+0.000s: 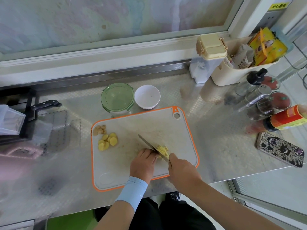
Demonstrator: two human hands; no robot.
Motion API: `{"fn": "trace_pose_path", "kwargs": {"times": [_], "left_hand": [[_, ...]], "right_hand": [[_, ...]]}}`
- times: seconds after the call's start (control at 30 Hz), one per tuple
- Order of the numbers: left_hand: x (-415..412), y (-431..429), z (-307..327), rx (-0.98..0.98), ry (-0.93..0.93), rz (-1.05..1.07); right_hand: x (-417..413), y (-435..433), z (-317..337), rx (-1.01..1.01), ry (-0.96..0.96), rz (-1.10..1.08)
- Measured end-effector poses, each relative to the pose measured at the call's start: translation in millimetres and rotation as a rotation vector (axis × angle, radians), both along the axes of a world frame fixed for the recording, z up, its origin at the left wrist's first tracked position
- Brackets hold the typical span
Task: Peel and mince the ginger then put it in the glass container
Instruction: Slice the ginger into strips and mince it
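On the cutting board's near half, the right hand grips a knife; the left hand's curled fingers pin cut ginger against its blade. Farther left lie ginger slices; beyond stands the lidded glass container.

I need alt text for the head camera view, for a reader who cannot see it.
A right hand grips a knife and cuts ginger that the left hand steadies on an orange-rimmed cutting board. Sliced ginger lies at the board's left; a green-lidded glass container stands behind.
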State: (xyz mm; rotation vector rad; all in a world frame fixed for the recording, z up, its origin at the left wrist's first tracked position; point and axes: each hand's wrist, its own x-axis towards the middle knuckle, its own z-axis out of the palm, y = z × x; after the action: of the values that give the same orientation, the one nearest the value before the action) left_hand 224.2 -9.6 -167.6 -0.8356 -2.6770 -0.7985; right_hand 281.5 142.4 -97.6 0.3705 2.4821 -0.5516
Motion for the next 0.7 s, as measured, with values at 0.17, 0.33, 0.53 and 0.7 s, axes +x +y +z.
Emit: {"fn": "trace_pose_path", "kwargs": {"times": [0.17, 0.33, 0.53, 0.7], "left_hand": [[-0.9, -1.1, 1.0, 0.017, -0.034, -0.004], [-2.5, -1.2, 2.5, -0.016, -0.091, -0.023], [-0.7, -0.1, 5.0, 0.001, -0.026, -0.032], [-0.6, -1.9, 0.0, -0.001, 0.028, -0.027]], "right_hand": [[-13.1, -6.6, -5.2, -0.007, 0.021, 0.0], [-31.4, -16.5, -8.4, 0.004, 0.035, 0.009], [-28.5, -11.8, -2.2, -0.04, 0.03, -0.013], [-13.0, -7.5, 3.4, -0.022, 0.011, -0.001]]}}
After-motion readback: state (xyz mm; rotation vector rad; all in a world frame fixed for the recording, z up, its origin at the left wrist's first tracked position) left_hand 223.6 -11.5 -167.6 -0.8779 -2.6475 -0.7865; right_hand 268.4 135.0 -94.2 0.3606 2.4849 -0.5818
